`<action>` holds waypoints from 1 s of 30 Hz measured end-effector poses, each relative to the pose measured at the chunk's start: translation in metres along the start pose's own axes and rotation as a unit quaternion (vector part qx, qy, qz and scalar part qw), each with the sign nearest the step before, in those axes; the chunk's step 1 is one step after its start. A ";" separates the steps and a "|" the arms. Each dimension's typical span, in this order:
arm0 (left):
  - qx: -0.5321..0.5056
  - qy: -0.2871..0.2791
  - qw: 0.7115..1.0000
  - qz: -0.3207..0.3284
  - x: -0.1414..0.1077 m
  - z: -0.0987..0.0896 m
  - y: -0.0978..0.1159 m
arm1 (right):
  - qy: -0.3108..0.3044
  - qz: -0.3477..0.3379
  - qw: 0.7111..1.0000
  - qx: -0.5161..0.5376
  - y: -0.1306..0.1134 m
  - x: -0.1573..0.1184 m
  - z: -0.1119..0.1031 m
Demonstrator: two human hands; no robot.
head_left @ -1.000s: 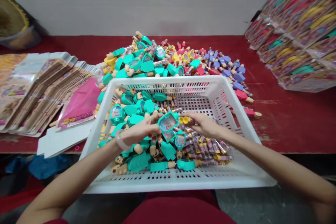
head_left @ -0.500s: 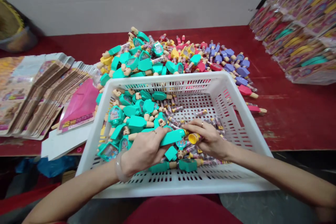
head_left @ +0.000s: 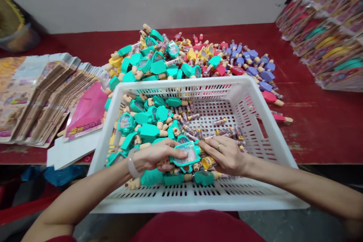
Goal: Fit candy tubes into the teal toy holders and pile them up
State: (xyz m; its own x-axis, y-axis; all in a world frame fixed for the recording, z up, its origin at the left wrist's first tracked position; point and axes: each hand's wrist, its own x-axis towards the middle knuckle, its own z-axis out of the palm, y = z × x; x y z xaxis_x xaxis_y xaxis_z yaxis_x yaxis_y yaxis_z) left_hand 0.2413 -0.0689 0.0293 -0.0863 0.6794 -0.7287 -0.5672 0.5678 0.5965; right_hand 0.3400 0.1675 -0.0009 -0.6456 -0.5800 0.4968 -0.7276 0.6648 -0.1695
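Observation:
My left hand (head_left: 163, 154) is closed around a teal plastic toy (head_left: 188, 152) with a clear picture window, the thumb lying on its face. The window faces up, and the toy's narrow end points right. My right hand (head_left: 224, 153), with a ring on one finger, is closed, its fingertips at that narrow end. Below its fingers shows the open yellow end (head_left: 208, 162) of a small tube, its body hidden by the hand. Both hands are over a white slotted basket (head_left: 279, 174) holding teal toys (head_left: 149, 130) and small clear tubes with yellow ends (head_left: 219, 121).
Behind the basket lies a heap of teal, yellow, red and purple toys (head_left: 159, 66) on the red table (head_left: 306, 121). Printed cards (head_left: 42, 98) and a pink packet (head_left: 87, 107) are at left. Packed toys (head_left: 331, 45) are stacked at right; a tub (head_left: 19, 39) stands far left.
The teal toy in my left hand has turned from its plain side to its window side. My right hand has shifted slightly lower, staying at the toy's narrow end.

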 end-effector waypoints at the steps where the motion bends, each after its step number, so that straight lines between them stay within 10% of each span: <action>1: 0.003 -0.013 1.000 -0.002 0.001 -0.001 0.001 | 0.000 0.002 1.000 0.004 0.001 -0.001 0.002; 5: 0.159 0.114 0.975 0.101 0.001 0.001 0.000 | 0.020 0.044 0.998 0.040 0.012 0.004 0.006; 10: 0.526 0.311 0.717 0.335 0.001 0.008 -0.011 | -0.048 0.140 0.974 0.173 0.025 0.012 -0.002; 12: 0.577 0.310 0.672 0.345 0.000 0.011 -0.014 | -0.055 0.152 0.968 0.193 0.024 0.009 -0.003; 14: 0.548 0.292 0.714 0.324 -0.003 0.014 -0.014 | -0.043 0.126 0.977 0.169 0.019 0.005 -0.003; 16: 0.428 0.238 0.830 0.267 -0.005 0.014 -0.011 | -0.019 0.064 0.992 0.111 0.013 0.003 -0.005; 18: 0.252 0.117 0.946 0.166 -0.005 0.012 -0.006 | -0.006 -0.002 0.999 0.044 0.008 0.004 -0.009; 20: 0.102 -0.011 0.993 0.066 -0.003 0.008 -0.003 | -0.005 -0.048 0.999 -0.006 0.003 0.006 -0.013; 23: 0.036 -0.060 0.997 0.017 -0.001 0.005 0.000 | -0.011 -0.068 0.997 -0.026 -0.003 0.006 -0.016; 26: 0.162 0.030 0.981 0.101 -0.004 0.010 -0.001 | -0.007 -0.023 1.000 -0.002 -0.008 0.004 -0.012; 30: 0.471 0.200 0.811 0.284 -0.002 0.016 -0.009 | -0.071 0.145 0.976 0.144 -0.003 0.006 -0.007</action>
State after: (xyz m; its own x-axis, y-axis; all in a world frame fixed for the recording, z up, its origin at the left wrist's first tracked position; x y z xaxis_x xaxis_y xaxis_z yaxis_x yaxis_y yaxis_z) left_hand 0.2600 -0.0676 0.0311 -0.4794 0.8580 -0.1842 0.5191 0.4465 0.7288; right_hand 0.3399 0.1648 0.0088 -0.8454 -0.4594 0.2726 -0.5306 0.6633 -0.5277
